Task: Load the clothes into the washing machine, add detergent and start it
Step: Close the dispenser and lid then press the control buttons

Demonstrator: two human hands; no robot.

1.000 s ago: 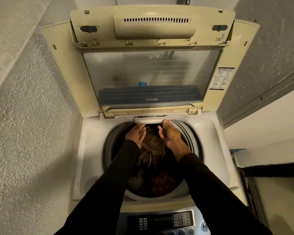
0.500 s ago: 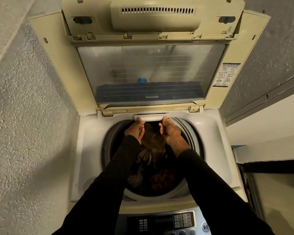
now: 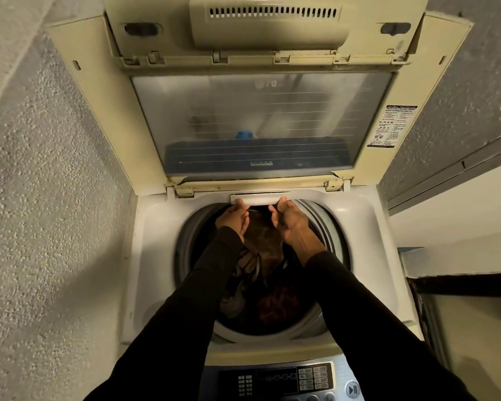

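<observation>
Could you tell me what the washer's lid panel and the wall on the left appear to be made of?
The lid panel looks like clear glass or plastic in a yellowed, matte plastic frame: faint shapes and printed lines show in it. The wall on the left looks like rough plaster or textured render: its surface is grainy and pebbled.

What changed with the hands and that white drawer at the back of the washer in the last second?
Both hands moved toward the back of the tub opening. The left hand and right hand, which were just short of the white drawer, now touch its front edge at either end with their fingertips. Whether the drawer itself has slid cannot be told. The clothes in the tub and the raised lid stayed as they were.
</observation>
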